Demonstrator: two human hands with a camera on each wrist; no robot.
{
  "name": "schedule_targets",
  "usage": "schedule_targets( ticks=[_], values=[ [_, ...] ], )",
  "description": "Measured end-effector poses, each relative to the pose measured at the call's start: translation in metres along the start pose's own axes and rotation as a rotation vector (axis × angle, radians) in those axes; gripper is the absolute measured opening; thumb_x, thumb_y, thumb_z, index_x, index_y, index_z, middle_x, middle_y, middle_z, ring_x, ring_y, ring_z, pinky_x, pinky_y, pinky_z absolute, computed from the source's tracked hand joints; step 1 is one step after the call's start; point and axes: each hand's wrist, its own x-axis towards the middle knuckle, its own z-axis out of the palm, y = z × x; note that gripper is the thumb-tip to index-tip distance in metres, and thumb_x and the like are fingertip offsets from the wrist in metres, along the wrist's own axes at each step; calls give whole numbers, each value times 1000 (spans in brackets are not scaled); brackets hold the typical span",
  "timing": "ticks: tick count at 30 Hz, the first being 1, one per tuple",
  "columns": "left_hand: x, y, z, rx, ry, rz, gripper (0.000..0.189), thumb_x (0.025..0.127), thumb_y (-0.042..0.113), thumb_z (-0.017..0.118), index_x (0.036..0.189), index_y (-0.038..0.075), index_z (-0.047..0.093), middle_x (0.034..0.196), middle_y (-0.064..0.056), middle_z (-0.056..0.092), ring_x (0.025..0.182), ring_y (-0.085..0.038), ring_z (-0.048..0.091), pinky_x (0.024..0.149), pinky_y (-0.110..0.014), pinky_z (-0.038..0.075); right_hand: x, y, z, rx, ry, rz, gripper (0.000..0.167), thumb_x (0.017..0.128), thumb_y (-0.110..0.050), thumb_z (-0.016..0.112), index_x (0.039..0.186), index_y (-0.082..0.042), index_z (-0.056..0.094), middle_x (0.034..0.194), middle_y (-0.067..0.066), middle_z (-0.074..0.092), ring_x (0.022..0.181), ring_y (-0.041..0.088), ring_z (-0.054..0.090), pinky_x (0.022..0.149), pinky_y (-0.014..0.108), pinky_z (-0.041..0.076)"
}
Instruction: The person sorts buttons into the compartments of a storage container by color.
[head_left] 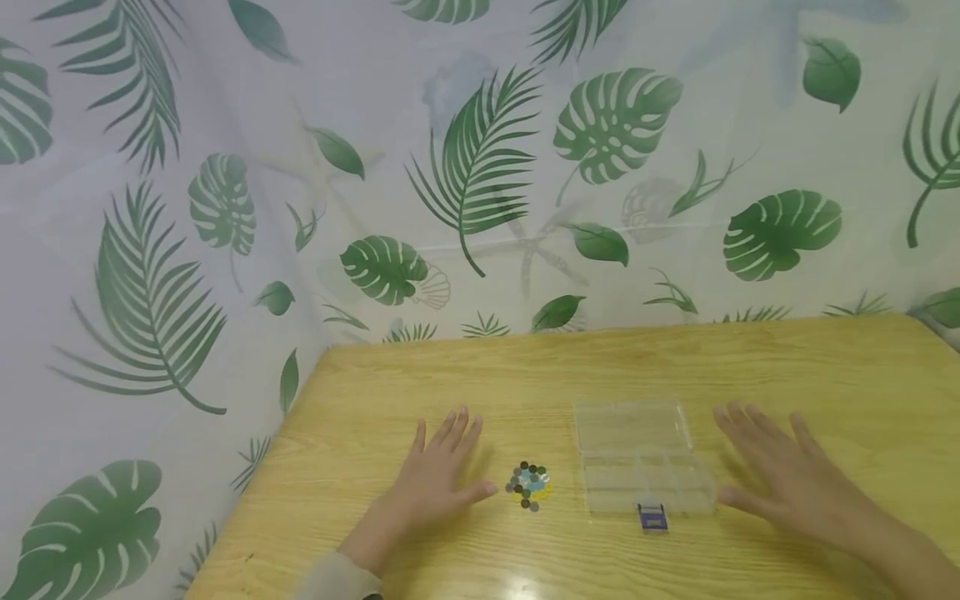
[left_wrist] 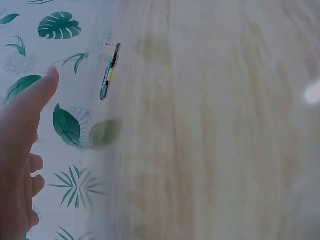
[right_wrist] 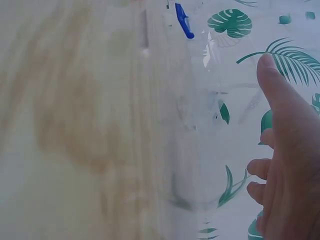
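A small pile of flat round discs (head_left: pixel 529 485), dark, grey, blue, yellow and green, lies on the wooden table. To its right is a clear plastic box (head_left: pixel 633 483) with compartments, its transparent lid (head_left: pixel 633 427) laid back behind it and a purple-blue latch (head_left: pixel 652 518) at the front. My left hand (head_left: pixel 435 479), fingers spread, is just left of the discs and holds nothing. On the box's right side my right hand (head_left: pixel 787 475) has its fingers extended, also holding nothing. The left wrist view shows the discs (left_wrist: pixel 110 72) edge-on; the right wrist view shows the blue latch (right_wrist: pixel 184 21).
The wooden table (head_left: pixel 450 379) runs back to a white cloth backdrop (head_left: pixel 525 167) printed with green leaves. The backdrop also covers the left side. A bright light reflection shows on the table near the front.
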Motion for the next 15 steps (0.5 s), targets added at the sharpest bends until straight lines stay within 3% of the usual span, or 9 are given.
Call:
schedule_targets(
  ticks=[7,15],
  values=[
    [3,2,10,-61,-17,-23,81,93,58,44,152,10,15,157,-16,9,144,-34,11,110,-63,3,2,-2,9,121,-4,-10,88,84,-29,70,152,-15,16,154,14,22,138,-7,-8,113,36,-14],
    [7,0,22,-255,-50,3,77,94,56,43,152,14,15,157,-12,11,144,-30,10,110,-61,-1,-1,-2,19,202,-23,22,84,85,-25,69,151,-12,19,153,17,24,137,-9,-5,113,26,-13]
  ],
)
